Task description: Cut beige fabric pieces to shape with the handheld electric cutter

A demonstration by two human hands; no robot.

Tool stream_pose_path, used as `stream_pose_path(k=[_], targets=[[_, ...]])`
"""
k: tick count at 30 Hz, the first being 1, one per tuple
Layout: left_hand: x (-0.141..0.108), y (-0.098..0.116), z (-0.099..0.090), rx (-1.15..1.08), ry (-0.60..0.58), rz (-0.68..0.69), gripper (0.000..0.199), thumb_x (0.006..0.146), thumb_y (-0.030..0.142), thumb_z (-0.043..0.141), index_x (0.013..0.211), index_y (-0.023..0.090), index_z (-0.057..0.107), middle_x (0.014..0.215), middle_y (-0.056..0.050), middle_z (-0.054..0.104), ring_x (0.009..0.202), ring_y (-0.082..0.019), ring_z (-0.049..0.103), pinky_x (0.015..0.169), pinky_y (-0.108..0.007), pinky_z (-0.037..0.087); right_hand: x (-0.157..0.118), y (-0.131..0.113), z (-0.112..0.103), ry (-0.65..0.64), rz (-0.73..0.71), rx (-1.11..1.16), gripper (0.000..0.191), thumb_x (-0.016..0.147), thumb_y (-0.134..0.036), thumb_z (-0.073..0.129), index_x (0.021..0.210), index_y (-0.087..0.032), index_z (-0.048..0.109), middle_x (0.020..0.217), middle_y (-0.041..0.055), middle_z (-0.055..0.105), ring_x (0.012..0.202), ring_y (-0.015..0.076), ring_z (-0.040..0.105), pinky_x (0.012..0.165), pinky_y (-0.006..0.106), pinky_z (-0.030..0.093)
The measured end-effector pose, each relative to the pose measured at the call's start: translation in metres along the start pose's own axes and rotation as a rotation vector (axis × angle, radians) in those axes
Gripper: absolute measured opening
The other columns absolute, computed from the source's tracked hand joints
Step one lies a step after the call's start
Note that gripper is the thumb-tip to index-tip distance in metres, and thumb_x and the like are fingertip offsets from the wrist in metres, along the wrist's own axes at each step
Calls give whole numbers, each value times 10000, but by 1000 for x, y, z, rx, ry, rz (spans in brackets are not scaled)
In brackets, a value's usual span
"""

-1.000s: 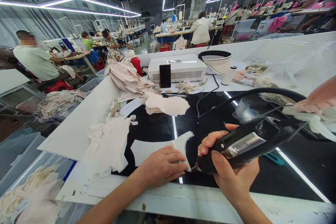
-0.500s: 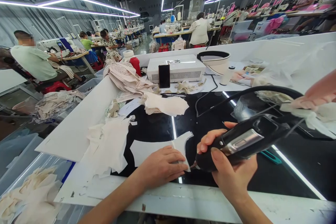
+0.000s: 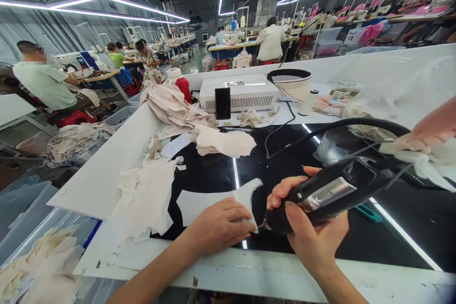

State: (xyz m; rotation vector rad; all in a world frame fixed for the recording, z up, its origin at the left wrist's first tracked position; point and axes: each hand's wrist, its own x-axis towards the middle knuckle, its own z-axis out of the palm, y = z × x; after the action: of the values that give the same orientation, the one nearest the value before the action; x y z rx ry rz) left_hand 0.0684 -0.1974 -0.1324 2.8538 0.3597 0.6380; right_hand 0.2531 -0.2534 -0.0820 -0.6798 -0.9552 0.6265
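Note:
My left hand [image 3: 223, 225] lies with its fingers stretched flat on a white pattern-shaped piece of fabric [image 3: 199, 202], pressing it to the glossy black work surface [image 3: 203, 171]. In my right hand [image 3: 309, 228] is a black corded power tool [image 3: 331, 194] with a silver plate on its side. My fingers wrap around its body. The tool's narrow tip meets the lower right corner of the white piece, just beside my left fingertips; whether it touches the fabric is too small to tell.
Another person's hand [image 3: 431, 128] grips pale fabric [image 3: 438, 156] at the right. Cut fabric pieces [image 3: 146, 194] lie to the left, a stack [image 3: 224, 141] behind. A phone [image 3: 223, 103] leans against a white box [image 3: 238, 90]. A black cable [image 3: 320, 128] arches across; a teal tool [image 3: 368, 213] lies right.
Hardly anything differs. The other person's hand and its fabric have shifted slightly; my hands, the power tool and the white piece stay in place.

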Motion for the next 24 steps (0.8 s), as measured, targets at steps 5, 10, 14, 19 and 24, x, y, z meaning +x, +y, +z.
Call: stream_pose_path(k=[5,10,14,19,24], targets=[[0,0,-1,-6,21,5,220,1086,295,522,1168,215,710,1150,-61,743,1144,-182,661,1136,-348,450,1,-1,1,3,14,-9,463,909,-123,729,1306,-287,556,870,-11,673,657,159,657,582,316,584],[1,0,-2,9,9,16,205,1079,284,542,1172,213,710,1152,-61,739,1145,-173,660,1126,-335,461,1,-2,1,12,27,-28,478,900,-123,731,1310,-286,546,869,-13,674,650,160,658,577,319,584],[0,-1,-1,-6,35,29,207,1074,284,553,1190,211,708,1153,-53,740,1136,-171,662,1125,-332,461,1,-2,1,16,13,-12,483,889,-132,745,1303,-289,552,865,-18,670,659,160,655,591,319,584],[0,-1,0,1,45,34,194,1067,288,572,1167,204,716,1157,-53,745,1136,-170,666,1130,-331,454,-1,-1,2,-5,22,14,487,896,-127,747,1310,-287,546,880,-11,667,647,152,652,543,290,569],[0,-2,-1,-20,68,38,201,1074,279,553,1190,195,693,1177,-50,747,1127,-164,679,1128,-331,469,0,-1,1,-5,17,-26,461,912,-127,733,1302,-285,544,866,-7,675,647,158,662,549,298,582]])
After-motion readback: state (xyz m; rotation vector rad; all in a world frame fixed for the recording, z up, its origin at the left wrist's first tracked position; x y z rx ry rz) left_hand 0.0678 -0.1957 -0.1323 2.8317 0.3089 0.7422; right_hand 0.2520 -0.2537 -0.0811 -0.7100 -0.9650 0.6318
